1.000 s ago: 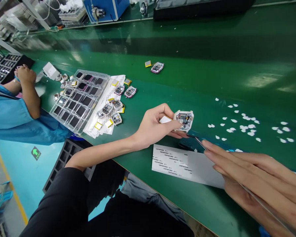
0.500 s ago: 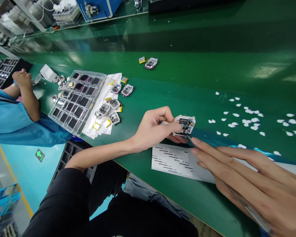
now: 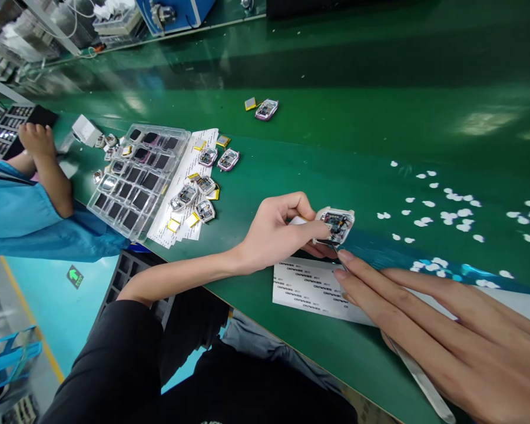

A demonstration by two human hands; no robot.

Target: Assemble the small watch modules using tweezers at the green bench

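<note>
Near the front edge of the green tabletop point(image 3: 318, 135): small white square device casing with exposed circuit board point(image 3: 337, 224), held for tweezer work.

Open green surface extends behind and to the right of the casing, interrupted only by scattered white paper bits point(image 3: 441, 212); the tabletop edge runs diagonally just below the white printed label sheet point(image 3: 311, 287). The left hand point(image 3: 276, 232) reaches in from the left, forearm across the edge, thumb and fingers pinching the casing's left side just above the surface. The right hand point(image 3: 428, 330) lies low over the sheet, fingers extended and pressed together, gripping thin metal tweezers point(image 3: 417, 377) whose tip meets the casing's lower edge. A clear plastic compartment tray point(image 3: 136, 176) lies well apart, left.
</note>
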